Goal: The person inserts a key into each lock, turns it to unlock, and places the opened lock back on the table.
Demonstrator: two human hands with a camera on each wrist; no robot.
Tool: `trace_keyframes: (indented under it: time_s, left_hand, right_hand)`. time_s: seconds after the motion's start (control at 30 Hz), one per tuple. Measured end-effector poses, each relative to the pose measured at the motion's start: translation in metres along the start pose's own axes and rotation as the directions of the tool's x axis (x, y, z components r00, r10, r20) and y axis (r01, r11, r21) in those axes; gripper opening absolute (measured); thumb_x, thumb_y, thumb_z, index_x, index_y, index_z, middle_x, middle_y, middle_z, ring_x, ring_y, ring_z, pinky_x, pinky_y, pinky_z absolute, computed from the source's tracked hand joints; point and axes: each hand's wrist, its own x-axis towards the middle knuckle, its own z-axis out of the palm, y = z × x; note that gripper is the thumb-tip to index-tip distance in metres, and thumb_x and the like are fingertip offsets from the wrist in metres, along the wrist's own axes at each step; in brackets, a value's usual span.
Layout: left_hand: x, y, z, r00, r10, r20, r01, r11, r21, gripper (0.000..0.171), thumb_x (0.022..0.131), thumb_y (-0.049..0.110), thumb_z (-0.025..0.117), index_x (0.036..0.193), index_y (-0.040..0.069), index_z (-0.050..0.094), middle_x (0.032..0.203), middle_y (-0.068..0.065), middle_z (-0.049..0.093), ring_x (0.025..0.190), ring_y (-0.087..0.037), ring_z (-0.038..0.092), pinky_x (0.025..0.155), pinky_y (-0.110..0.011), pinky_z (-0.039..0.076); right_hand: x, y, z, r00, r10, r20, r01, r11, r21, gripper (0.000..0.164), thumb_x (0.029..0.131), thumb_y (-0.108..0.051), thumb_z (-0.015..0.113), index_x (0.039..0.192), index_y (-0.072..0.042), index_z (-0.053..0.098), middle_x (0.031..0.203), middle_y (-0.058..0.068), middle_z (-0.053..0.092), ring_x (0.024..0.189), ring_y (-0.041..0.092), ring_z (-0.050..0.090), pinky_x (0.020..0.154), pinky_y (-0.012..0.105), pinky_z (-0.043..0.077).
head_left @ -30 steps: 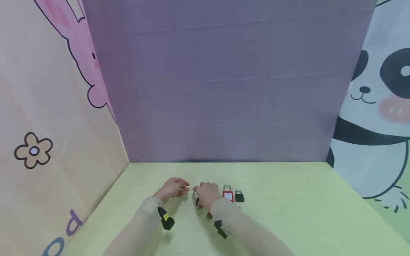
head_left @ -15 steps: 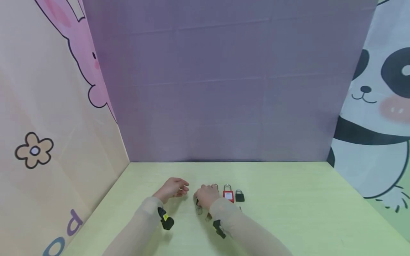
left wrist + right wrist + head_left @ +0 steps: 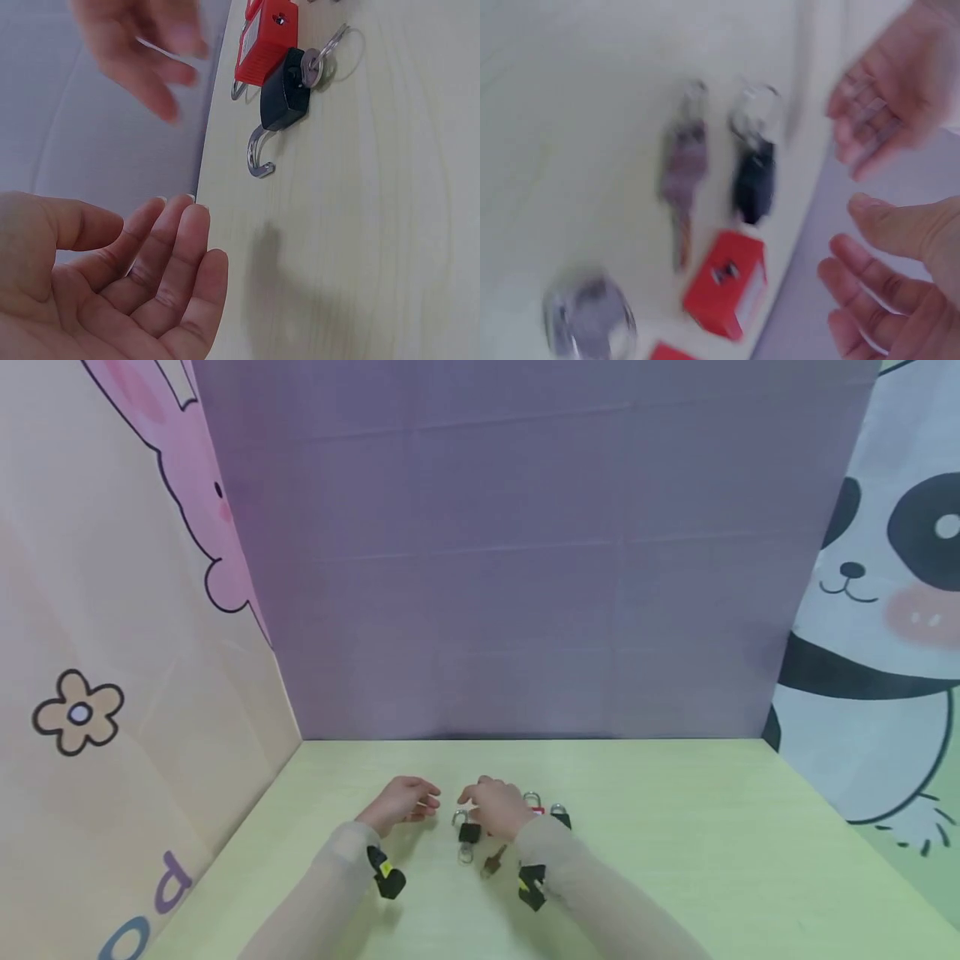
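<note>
My left hand (image 3: 405, 799) hovers over the table at the left with relaxed fingers and holds nothing. My right hand (image 3: 495, 806) is raised over the padlocks, its loosely bent fingers holding nothing in the right wrist view. Below and left of it lies a black padlock (image 3: 469, 833) with its shackle swung open; a key on a ring (image 3: 313, 69) sits in its keyway. Beside that stands a red padlock (image 3: 268, 41), mostly hidden by my right hand in the head view. A brownish key (image 3: 492, 862) with a ring lies nearer me on the table.
Another red padlock (image 3: 537, 811) and another black padlock (image 3: 561, 817) lie to the right, partly behind my right sleeve. A silvery key with a ring (image 3: 592, 322) shows blurred in the right wrist view. A purple-grey backdrop (image 3: 465, 610) rises behind the table (image 3: 675, 843).
My right hand has let go of the black padlock and lifted away to the right. That padlock now shows fully, shackle open. The left hand has stayed nearly still.
</note>
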Motion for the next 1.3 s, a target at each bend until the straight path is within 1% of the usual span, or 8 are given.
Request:
trace_keyframes:
  time_s: [0.1,0.23,0.47,0.57,0.73,0.93,1.13,1.3]
  left_hand:
    - [0.0,0.002,0.002,1.0,-0.002,0.004,0.002,1.0,0.004,0.03,0.099,0.012,0.044,0.114,-0.006,0.063,0.095,-0.014,0.068,0.08,-0.017,0.065,0.075,-0.031,0.055]
    - [-0.001,0.003,0.003,1.0,0.001,0.006,-0.001,1.0,0.006,0.03,0.1,0.011,0.044,0.114,-0.006,0.062,0.096,-0.014,0.068,0.08,-0.018,0.065,0.075,-0.031,0.055]
    - [0.001,0.002,0.002,1.0,0.005,0.003,-0.005,1.0,0.001,0.029,0.1,0.012,0.044,0.114,-0.006,0.063,0.095,-0.014,0.068,0.08,-0.018,0.065,0.076,-0.032,0.056]
    - [0.002,0.002,0.002,1.0,0.008,0.009,-0.008,1.0,-0.001,0.03,0.1,0.012,0.044,0.114,-0.006,0.062,0.096,-0.014,0.068,0.081,-0.018,0.065,0.077,-0.033,0.056]
    - [0.002,0.002,0.003,1.0,0.0,0.007,0.0,1.0,0.002,0.03,0.1,0.013,0.043,0.114,-0.006,0.062,0.096,-0.015,0.068,0.082,-0.019,0.065,0.077,-0.032,0.055]
    - [0.003,0.001,0.005,1.0,0.004,0.012,-0.004,1.0,0.0,0.03,0.1,0.012,0.043,0.113,-0.006,0.063,0.098,-0.016,0.068,0.08,-0.017,0.065,0.075,-0.031,0.055]
    - [-0.002,0.004,0.007,1.0,0.019,0.019,-0.019,1.0,0.001,0.029,0.1,0.012,0.044,0.113,-0.005,0.063,0.098,-0.016,0.068,0.081,-0.018,0.066,0.078,-0.034,0.056]
    - [-0.011,0.018,0.018,0.994,0.083,0.078,-0.087,0.995,0.054,0.03,0.1,0.012,0.043,0.112,-0.006,0.063,0.094,-0.015,0.069,0.079,-0.017,0.065,0.075,-0.033,0.056]
  right_hand:
    - [-0.011,0.011,-0.021,0.999,0.014,-0.041,-0.009,0.992,0.123,0.021,0.09,-0.014,0.068,0.11,-0.016,0.07,0.095,0.0,0.065,0.087,0.016,0.064,0.077,0.032,0.054]
    - [-0.029,0.035,-0.04,0.99,0.09,-0.111,-0.062,0.971,0.233,0.018,0.093,-0.011,0.064,0.109,-0.015,0.069,0.099,0.0,0.067,0.087,0.014,0.063,0.077,0.032,0.055]
    - [-0.058,0.085,-0.048,0.962,0.195,-0.19,-0.152,0.964,0.218,0.016,0.094,-0.012,0.061,0.109,-0.013,0.068,0.097,0.002,0.068,0.084,0.015,0.062,0.074,0.034,0.054]
    - [-0.067,0.105,-0.048,0.955,0.233,-0.185,-0.192,0.958,0.215,0.017,0.094,-0.012,0.061,0.109,-0.01,0.067,0.097,0.003,0.068,0.085,0.016,0.062,0.074,0.036,0.054]
    - [-0.078,0.13,-0.043,0.959,0.252,-0.132,-0.219,0.95,0.222,0.017,0.094,-0.012,0.06,0.108,-0.007,0.067,0.097,0.005,0.069,0.086,0.019,0.064,0.078,0.04,0.054]
    - [-0.085,0.143,-0.037,0.957,0.279,-0.083,-0.258,0.943,0.209,0.012,0.093,-0.011,0.061,0.101,-0.007,0.068,0.093,0.004,0.069,0.083,0.018,0.063,0.075,0.04,0.054]
    - [-0.089,0.145,-0.035,0.961,0.266,-0.082,-0.243,0.946,0.214,0.009,0.092,-0.01,0.062,0.097,-0.007,0.069,0.09,0.004,0.07,0.08,0.017,0.063,0.074,0.039,0.053]
    - [-0.09,0.145,-0.035,0.958,0.28,-0.061,-0.26,0.939,0.225,0.009,0.091,-0.01,0.062,0.097,-0.007,0.068,0.089,0.003,0.069,0.079,0.016,0.063,0.073,0.037,0.053]
